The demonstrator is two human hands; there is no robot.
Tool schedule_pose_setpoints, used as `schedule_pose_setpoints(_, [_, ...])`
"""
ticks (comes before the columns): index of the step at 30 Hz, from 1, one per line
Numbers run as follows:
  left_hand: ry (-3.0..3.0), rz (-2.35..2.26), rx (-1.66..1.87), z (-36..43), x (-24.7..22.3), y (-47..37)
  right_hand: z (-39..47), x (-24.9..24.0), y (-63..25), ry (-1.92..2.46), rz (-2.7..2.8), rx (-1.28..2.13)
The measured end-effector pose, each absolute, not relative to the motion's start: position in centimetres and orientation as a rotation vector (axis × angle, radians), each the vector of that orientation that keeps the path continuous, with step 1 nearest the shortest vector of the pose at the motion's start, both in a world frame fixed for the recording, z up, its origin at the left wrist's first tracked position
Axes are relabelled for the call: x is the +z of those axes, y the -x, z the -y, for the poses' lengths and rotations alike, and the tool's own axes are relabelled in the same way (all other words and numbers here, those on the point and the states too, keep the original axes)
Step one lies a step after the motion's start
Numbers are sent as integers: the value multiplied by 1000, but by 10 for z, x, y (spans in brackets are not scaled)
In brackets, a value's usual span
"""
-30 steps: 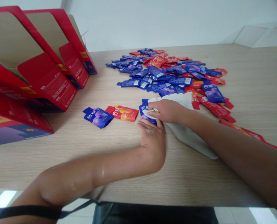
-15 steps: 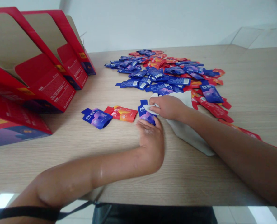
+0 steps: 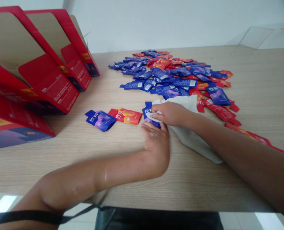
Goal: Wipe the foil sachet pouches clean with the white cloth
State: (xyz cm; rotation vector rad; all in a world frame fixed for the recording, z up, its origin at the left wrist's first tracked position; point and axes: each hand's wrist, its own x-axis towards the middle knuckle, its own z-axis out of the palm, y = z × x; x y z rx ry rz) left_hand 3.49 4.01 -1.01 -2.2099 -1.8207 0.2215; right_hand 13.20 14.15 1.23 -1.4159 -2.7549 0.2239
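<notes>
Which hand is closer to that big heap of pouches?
Right. The right hand, gripping a white cloth, is just in front of the heap; the left hand is farther away, touching a blue pouch.

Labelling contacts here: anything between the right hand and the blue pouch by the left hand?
Yes: a fold of the white cloth, pinched in the right hand, covers part of the blue pouch. Nothing visible separates the left hand from the pouch's near end.
</notes>
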Motion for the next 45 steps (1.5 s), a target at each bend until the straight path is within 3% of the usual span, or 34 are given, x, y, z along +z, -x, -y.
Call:
schedule_pose_setpoints(13, [2231, 1817, 210, -39, -11, -35, -142, 19, -136, 1554, 2570, -62])
schedule_pose_setpoints(21, [2225, 1760, 324, -40, -8, -35, -131, 18, -126, 1353, 2830, 238])
schedule_pose_setpoints(45, [2233, 1814, 242, -40, -13, -35, -143, 14, -136, 1557, 2621, 11])
